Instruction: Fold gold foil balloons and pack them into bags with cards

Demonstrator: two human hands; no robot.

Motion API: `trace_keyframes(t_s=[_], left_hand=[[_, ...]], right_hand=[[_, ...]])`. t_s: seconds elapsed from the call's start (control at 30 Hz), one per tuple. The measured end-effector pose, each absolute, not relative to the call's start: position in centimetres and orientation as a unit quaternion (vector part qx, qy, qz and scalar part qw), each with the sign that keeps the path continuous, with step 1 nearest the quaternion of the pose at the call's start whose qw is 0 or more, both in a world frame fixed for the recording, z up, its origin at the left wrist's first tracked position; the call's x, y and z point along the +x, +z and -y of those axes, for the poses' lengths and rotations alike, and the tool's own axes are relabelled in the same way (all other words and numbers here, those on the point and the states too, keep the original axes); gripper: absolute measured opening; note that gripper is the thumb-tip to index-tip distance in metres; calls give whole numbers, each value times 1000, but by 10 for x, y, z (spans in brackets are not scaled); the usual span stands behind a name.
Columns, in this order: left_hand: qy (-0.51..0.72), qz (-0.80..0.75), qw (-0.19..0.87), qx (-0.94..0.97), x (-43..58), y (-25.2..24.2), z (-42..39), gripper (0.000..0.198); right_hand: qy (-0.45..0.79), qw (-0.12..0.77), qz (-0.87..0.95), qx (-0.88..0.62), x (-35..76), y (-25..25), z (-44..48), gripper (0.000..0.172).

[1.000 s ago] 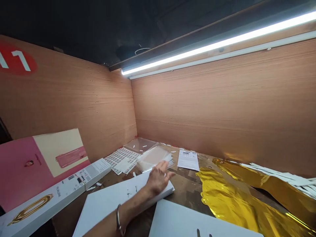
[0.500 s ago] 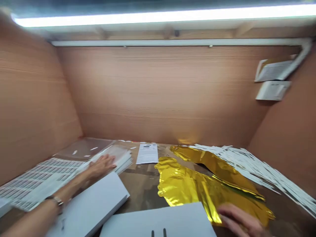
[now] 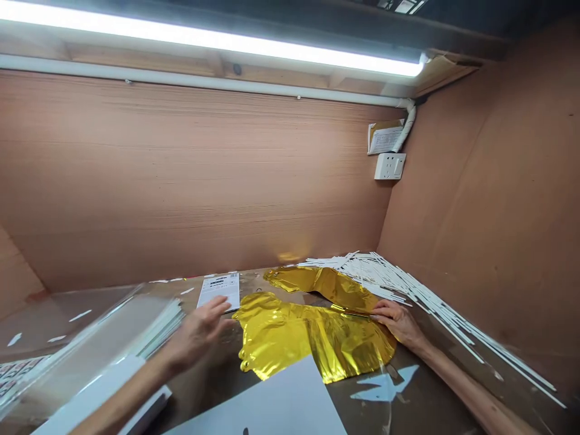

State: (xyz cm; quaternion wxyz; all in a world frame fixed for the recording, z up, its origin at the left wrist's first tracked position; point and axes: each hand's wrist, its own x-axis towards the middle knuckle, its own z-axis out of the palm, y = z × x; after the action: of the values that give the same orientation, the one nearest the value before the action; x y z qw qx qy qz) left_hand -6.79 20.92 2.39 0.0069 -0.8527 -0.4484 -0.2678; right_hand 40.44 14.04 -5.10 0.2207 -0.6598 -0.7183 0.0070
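Note:
Two flat gold foil balloons lie on the brown tabletop, a front one [image 3: 290,338] and a back one [image 3: 326,284]. My right hand [image 3: 394,320] pinches the foil at their right end, fingers and thumb together on the edge. To the left of the front balloon, my left hand [image 3: 208,326] hovers, slightly blurred, with fingers and thumb apart and nothing visible in it. Its fingertips point toward the balloon's tabbed left edge. Behind it lies a printed white card [image 3: 222,287]. A white sheet or box [image 3: 272,405] covers the balloon's near edge.
Clear plastic sleeves [image 3: 131,320] are stacked at the left, beside a white box [image 3: 149,405]. White sticks [image 3: 380,272] are piled along the right back corner. A light-blue torn piece [image 3: 385,385] lies near my right forearm. Wooden walls enclose the table, with a socket [image 3: 389,166] on the back wall.
My left hand has left the plastic sleeves and moved right toward the balloons. My right hand has gone forward and grasped the foil's right end. The view has turned right.

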Motion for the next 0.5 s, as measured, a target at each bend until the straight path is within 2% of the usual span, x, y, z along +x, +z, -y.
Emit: trace_keyframes(t_s=[0.1,0.2,0.27,0.4,0.5], left_hand=[[-276,370,-60,-885,14,18,-188,29],[-290,324,-125,-892,91,12,-181,27],[-289,347,-149,-880,135,8,-183,36],[-283,375,-162,-868,189,-4,-191,16],[-295,412,-165,-846,198,-15,-194,23]], right_hand=[[-25,223,721,-656,398,-33,-140,25],[-51,216,739,-636,387,-6,-137,18],[-62,212,753,-619,376,11,-133,17],[-74,228,752,-615,355,28,-125,19],[-68,267,718,-640,354,34,-120,10]])
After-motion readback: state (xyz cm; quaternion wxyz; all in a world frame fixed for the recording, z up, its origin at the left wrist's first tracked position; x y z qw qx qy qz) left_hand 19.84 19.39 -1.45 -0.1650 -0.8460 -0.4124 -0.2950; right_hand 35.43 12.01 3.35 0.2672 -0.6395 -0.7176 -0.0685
